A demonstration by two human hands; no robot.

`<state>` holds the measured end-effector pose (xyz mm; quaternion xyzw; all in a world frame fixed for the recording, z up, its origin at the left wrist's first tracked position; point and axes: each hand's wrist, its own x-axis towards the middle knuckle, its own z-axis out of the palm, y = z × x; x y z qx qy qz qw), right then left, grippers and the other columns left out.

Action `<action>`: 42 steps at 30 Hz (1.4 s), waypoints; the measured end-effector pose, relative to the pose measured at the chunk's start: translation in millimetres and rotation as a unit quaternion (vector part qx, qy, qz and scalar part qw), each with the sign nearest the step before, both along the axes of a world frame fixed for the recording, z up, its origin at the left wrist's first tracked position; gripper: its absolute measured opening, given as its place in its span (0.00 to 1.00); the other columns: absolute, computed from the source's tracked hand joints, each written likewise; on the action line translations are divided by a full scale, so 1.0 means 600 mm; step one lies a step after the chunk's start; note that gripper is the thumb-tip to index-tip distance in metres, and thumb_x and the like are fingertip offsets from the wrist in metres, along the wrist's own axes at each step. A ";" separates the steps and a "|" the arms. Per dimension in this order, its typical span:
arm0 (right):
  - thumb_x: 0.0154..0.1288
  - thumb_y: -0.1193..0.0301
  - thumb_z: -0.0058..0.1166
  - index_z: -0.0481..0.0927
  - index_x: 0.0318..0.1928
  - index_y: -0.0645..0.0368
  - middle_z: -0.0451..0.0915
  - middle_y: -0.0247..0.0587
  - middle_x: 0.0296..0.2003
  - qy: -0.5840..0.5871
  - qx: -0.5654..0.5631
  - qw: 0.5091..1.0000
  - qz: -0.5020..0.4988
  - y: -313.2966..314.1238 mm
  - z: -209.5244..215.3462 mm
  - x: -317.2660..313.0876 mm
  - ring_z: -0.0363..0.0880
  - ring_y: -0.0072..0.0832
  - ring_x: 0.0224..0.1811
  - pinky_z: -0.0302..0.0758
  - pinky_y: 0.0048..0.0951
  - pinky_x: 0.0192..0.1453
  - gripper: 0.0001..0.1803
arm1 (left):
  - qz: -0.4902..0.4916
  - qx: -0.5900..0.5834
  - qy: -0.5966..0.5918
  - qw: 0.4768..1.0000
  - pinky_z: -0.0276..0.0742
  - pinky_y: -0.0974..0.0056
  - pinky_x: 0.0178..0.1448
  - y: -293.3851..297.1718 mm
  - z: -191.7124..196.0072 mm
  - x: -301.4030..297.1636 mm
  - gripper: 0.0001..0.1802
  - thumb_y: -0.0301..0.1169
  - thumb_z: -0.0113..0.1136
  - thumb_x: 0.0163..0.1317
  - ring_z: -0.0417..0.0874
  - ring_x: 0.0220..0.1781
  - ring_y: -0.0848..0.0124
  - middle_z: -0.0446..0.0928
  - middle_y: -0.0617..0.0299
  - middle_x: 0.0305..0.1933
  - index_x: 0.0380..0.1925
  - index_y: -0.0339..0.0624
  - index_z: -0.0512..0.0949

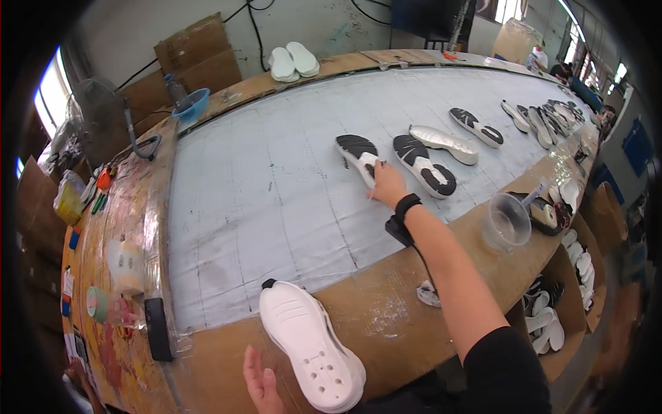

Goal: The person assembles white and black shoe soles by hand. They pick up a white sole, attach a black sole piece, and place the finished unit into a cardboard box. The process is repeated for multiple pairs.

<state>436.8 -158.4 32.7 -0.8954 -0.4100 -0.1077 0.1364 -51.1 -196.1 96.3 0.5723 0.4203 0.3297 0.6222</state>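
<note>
My right hand (388, 183) reaches far over the white-covered table and grips the near end of a black-and-white shoe sole (357, 148). Its fingertips are partly hidden behind the sole. Just right of it lies another black-and-white sole (422, 164), tread up, and behind that a plain white sole (445, 143). At the near edge my left hand (262, 383) is held open, thumb apart from the fingers, beside a white midsole (310, 341) with small holes in its heel. A second white piece shows under that midsole, and a black tip pokes out at its toe.
More soles (548, 123) run along the table to the far right. A clear plastic cup (507, 222) stands on the right ledge, above boxes of soles (548, 331). White soles (294, 62) and a blue bowl (192, 105) sit on the back ledge. Left are a black block (158, 330) and a jar (128, 265).
</note>
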 end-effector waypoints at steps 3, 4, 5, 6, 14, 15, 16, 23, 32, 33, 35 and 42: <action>0.42 0.65 0.62 0.71 0.42 0.69 0.76 0.52 0.38 0.156 0.081 0.984 -0.015 0.001 0.049 -0.018 0.77 0.38 0.38 0.73 0.31 0.43 0.27 | 0.012 0.054 0.038 0.998 0.58 0.62 0.62 0.014 0.015 -0.006 0.26 0.31 0.43 0.64 0.60 0.63 0.64 0.58 0.51 0.62 0.61 0.34 0.54; 0.43 0.67 0.60 0.71 0.43 0.69 0.76 0.50 0.37 0.322 0.163 0.932 0.034 -0.010 0.065 -0.023 0.77 0.35 0.37 0.74 0.30 0.42 0.26 | 0.009 0.046 0.022 0.999 0.59 0.62 0.62 0.027 0.004 -0.015 0.27 0.28 0.43 0.62 0.59 0.64 0.64 0.57 0.52 0.64 0.62 0.35 0.52; 0.44 0.70 0.57 0.70 0.43 0.70 0.76 0.48 0.37 0.477 0.235 0.843 0.081 -0.029 0.077 -0.029 0.78 0.32 0.36 0.74 0.28 0.41 0.24 | 0.006 0.038 0.005 0.999 0.59 0.63 0.62 0.035 -0.003 -0.022 0.29 0.25 0.42 0.61 0.59 0.65 0.64 0.55 0.53 0.65 0.63 0.35 0.51; 0.46 0.72 0.55 0.70 0.44 0.70 0.76 0.46 0.36 0.612 0.299 0.723 0.119 -0.055 0.095 -0.041 0.78 0.29 0.35 0.74 0.27 0.40 0.23 | -0.045 0.022 -0.009 0.999 0.54 0.63 0.64 0.047 -0.001 -0.018 0.30 0.24 0.41 0.61 0.55 0.66 0.64 0.52 0.52 0.66 0.63 0.34 0.48; 0.51 0.71 0.57 0.69 0.52 0.65 0.75 0.43 0.43 0.535 0.224 0.748 0.322 -0.244 0.233 -0.358 0.74 0.27 0.44 0.70 0.28 0.49 0.26 | -0.034 0.111 -0.186 0.976 0.62 0.66 0.56 0.104 0.132 0.072 0.26 0.37 0.39 0.67 0.65 0.56 0.69 0.64 0.56 0.56 0.61 0.35 0.54; 0.50 0.72 0.58 0.69 0.52 0.65 0.75 0.45 0.43 0.454 0.214 0.779 0.377 -0.260 0.237 -0.375 0.74 0.29 0.44 0.70 0.29 0.49 0.26 | -0.028 0.095 -0.204 0.974 0.65 0.68 0.53 0.102 0.154 0.069 0.27 0.39 0.39 0.67 0.69 0.51 0.71 0.67 0.58 0.51 0.61 0.35 0.53; 0.49 0.72 0.59 0.70 0.51 0.65 0.75 0.46 0.43 0.363 0.205 0.809 0.415 -0.278 0.239 -0.385 0.74 0.30 0.45 0.69 0.30 0.50 0.26 | -0.035 0.072 -0.230 0.970 0.67 0.71 0.49 0.101 0.168 0.072 0.28 0.40 0.39 0.67 0.72 0.47 0.74 0.71 0.59 0.46 0.61 0.35 0.53; 0.54 0.74 0.54 0.70 0.51 0.66 0.77 0.46 0.42 0.349 0.234 0.810 0.409 -0.296 0.234 -0.386 0.77 0.30 0.42 0.72 0.27 0.47 0.22 | -0.102 0.016 -0.291 0.951 0.68 0.77 0.38 0.081 0.219 0.077 0.30 0.41 0.44 0.65 0.72 0.34 0.82 0.73 0.66 0.35 0.62 0.37 0.53; 0.62 0.68 0.49 0.66 0.55 0.68 0.75 0.40 0.44 0.727 0.269 0.557 0.300 -0.256 0.265 -0.449 0.75 0.22 0.43 0.72 0.23 0.46 0.23 | -0.075 0.032 -0.348 0.934 0.64 0.63 0.59 -0.048 0.171 0.113 0.36 0.34 0.57 0.57 0.65 0.58 0.68 0.62 0.57 0.57 0.61 0.38 0.50; 0.62 0.68 0.50 0.66 0.55 0.67 0.75 0.40 0.44 0.647 0.287 0.631 0.319 -0.254 0.275 -0.460 0.75 0.23 0.44 0.72 0.24 0.46 0.24 | -0.064 0.000 -0.351 0.934 0.63 0.61 0.60 -0.049 0.169 0.108 0.36 0.38 0.57 0.57 0.65 0.58 0.67 0.63 0.58 0.56 0.61 0.39 0.51; 0.55 0.68 0.59 0.65 0.56 0.64 0.74 0.43 0.45 0.367 0.288 0.799 0.380 -0.252 0.287 -0.464 0.75 0.31 0.46 0.72 0.28 0.47 0.29 | -0.058 0.032 -0.402 0.913 0.65 0.61 0.58 -0.052 0.161 0.110 0.36 0.41 0.55 0.58 0.66 0.57 0.67 0.64 0.57 0.55 0.60 0.39 0.50; 0.44 0.71 0.65 0.63 0.57 0.64 0.69 0.50 0.53 0.241 0.249 0.752 0.561 -0.270 0.320 -0.509 0.73 0.43 0.48 0.71 0.31 0.50 0.37 | -0.085 -0.214 -0.378 0.897 0.77 0.64 0.40 -0.021 0.146 0.082 0.36 0.55 0.48 0.55 0.76 0.38 0.66 0.71 0.53 0.41 0.53 0.35 0.61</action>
